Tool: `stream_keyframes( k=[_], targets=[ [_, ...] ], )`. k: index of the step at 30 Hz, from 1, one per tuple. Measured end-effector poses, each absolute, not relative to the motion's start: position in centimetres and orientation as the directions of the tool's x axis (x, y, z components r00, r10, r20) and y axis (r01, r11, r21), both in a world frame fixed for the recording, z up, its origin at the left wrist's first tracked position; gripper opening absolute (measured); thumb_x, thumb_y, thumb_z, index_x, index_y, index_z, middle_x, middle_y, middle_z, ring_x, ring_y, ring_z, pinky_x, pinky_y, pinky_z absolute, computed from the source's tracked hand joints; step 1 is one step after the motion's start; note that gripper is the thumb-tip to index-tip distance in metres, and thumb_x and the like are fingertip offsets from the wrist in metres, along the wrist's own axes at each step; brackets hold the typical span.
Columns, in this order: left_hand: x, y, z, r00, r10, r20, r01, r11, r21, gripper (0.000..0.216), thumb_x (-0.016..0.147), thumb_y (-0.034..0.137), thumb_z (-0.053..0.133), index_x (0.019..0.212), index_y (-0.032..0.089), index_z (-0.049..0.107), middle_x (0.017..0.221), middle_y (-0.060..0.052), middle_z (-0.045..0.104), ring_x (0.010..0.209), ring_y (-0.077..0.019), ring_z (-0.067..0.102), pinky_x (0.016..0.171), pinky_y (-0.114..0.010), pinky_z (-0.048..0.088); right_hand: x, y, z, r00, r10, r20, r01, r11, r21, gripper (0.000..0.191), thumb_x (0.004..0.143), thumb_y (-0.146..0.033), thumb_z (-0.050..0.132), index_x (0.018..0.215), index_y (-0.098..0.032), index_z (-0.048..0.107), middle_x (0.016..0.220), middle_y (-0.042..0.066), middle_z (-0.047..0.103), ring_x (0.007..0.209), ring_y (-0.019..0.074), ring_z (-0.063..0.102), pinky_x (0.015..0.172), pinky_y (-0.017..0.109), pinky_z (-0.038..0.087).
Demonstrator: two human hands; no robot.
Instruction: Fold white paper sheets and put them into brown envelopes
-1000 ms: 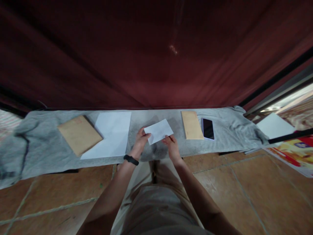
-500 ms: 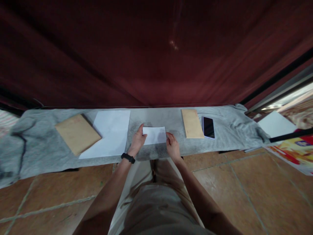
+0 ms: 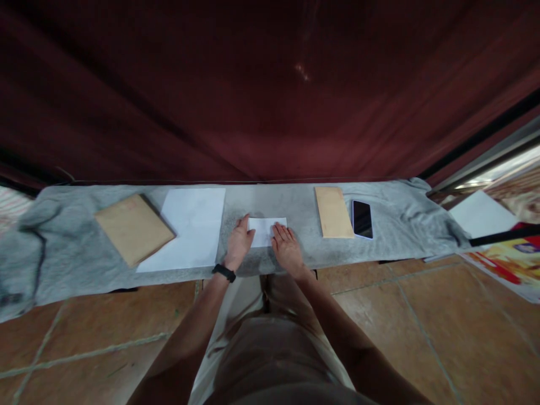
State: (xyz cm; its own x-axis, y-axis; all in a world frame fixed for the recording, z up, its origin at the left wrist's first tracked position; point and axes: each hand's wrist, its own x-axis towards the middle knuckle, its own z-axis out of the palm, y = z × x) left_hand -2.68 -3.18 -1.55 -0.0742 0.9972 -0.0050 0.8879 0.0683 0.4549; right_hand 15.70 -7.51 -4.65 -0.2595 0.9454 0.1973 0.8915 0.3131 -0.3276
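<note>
A small white folded paper lies on the grey cloth in front of me, its long side running left to right. My left hand, with a black band on the wrist, holds its left edge, the thumb on top and the fingers along the side. Stretched flat, the fingers of my right hand rest over the paper's right part and hide that lower corner. To the left, a large white sheet is spread on the cloth. A brown notebook or pad partly covers that sheet.
On the right are a narrow tan envelope or pad and a phone with a dark screen. Grey cloth covers the narrow bench. A dark red curtain-like surface rises behind it. Tiled floor lies below.
My right hand has moved left from the paper's right edge onto its top, and its fingers have flattened out. My left hand has stayed at the left edge.
</note>
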Motion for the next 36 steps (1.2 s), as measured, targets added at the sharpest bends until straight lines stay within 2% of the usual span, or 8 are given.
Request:
stream_keyframes(
  k=[3,7,10,13,20,27,31,36],
  targets=[
    [-2.6,-3.5,-1.8,-0.050,0.996,0.076,0.912,0.014,0.411,0.055,0.093,0.019,0.059,0.148,0.018,0.052,0.142,-0.014,0.061,0.116,-0.0268,0.069,0.100,-0.037,0.056,15.7,-7.5,-4.6,-0.261,0.945,0.196,0.891,0.314,-0.327,0.050,0.109,-0.028,0.036,0.153,-0.009,0.048,0.161,0.013,0.046,0.149,0.0245,0.043,0.126,0.044,0.030],
    [-2.0,-4.5,-2.4,0.052,0.970,0.236,0.934,-0.130,0.332,0.045,0.098,0.022,0.050,0.143,0.016,0.057,0.152,-0.016,0.054,0.137,-0.0309,0.056,0.114,-0.046,0.047,15.6,-7.5,-4.6,-0.259,0.944,0.205,0.891,0.315,-0.327,0.050,0.109,-0.028,0.036,0.154,-0.009,0.048,0.160,0.013,0.046,0.149,0.0246,0.043,0.126,0.044,0.031],
    [-0.9,-5.9,-3.1,0.216,0.945,0.245,0.902,-0.289,0.320,0.045,0.106,0.030,0.037,0.142,0.013,0.058,0.155,-0.016,0.053,0.143,-0.0273,0.050,0.120,-0.045,0.042,15.6,-7.6,-4.6,-0.261,0.943,0.208,0.890,0.318,-0.325,0.050,0.108,-0.025,0.036,0.153,-0.009,0.048,0.160,0.013,0.046,0.150,0.0244,0.041,0.126,0.045,0.030],
    [0.3,-7.5,-3.7,0.332,0.918,0.217,0.868,-0.387,0.310,0.054,0.107,0.040,0.035,0.147,0.008,0.053,0.158,-0.017,0.050,0.150,-0.0266,0.042,0.126,-0.045,0.034,15.8,-7.6,-4.7,-0.271,0.941,0.203,0.885,0.326,-0.332,0.049,0.107,-0.022,0.036,0.153,-0.010,0.049,0.160,0.013,0.046,0.151,0.0237,0.041,0.126,0.044,0.030],
    [0.5,-8.7,-4.2,0.381,0.907,0.179,0.859,-0.419,0.295,0.058,0.108,0.040,0.029,0.154,0.009,0.044,0.164,-0.017,0.040,0.157,-0.0250,0.028,0.129,-0.048,0.027,16.0,-6.9,-4.5,-0.287,0.930,0.227,0.867,0.353,-0.351,0.049,0.111,-0.027,0.029,0.151,-0.012,0.052,0.159,0.012,0.048,0.151,0.0205,0.041,0.128,0.045,0.026],
    [-0.4,-8.8,-4.5,0.426,0.886,0.185,0.831,-0.464,0.307,0.054,0.108,0.035,0.028,0.150,0.008,0.048,0.162,-0.018,0.042,0.157,-0.0232,0.027,0.129,-0.050,0.028,16.0,-6.5,-4.5,-0.501,0.836,0.224,0.809,0.544,-0.220,0.051,0.111,-0.032,0.032,0.160,-0.017,0.039,0.165,0.010,0.039,0.155,0.0226,0.034,0.129,0.049,0.021],
    [-0.5,-9.3,-4.7,0.388,0.896,0.214,0.850,-0.438,0.293,0.061,0.107,0.043,0.032,0.154,0.005,0.042,0.166,-0.020,0.034,0.159,-0.0262,0.022,0.129,-0.050,0.028,16.1,-6.8,-5.0,-0.490,0.840,0.234,0.828,0.532,-0.175,0.054,0.110,-0.034,0.038,0.160,-0.015,0.037,0.167,0.013,0.033,0.156,0.0247,0.031,0.128,0.049,0.022],
    [-0.6,-9.5,-4.7,0.346,0.913,0.216,0.872,-0.398,0.285,0.066,0.106,0.047,0.034,0.159,0.006,0.035,0.165,-0.019,0.036,0.159,-0.0265,0.022,0.130,-0.049,0.025,16.2,-7.1,-5.3,-0.413,0.886,0.212,0.871,0.452,-0.191,0.054,0.109,-0.032,0.038,0.161,-0.017,0.037,0.168,0.013,0.032,0.156,0.0260,0.030,0.127,0.050,0.022]
  ],
)
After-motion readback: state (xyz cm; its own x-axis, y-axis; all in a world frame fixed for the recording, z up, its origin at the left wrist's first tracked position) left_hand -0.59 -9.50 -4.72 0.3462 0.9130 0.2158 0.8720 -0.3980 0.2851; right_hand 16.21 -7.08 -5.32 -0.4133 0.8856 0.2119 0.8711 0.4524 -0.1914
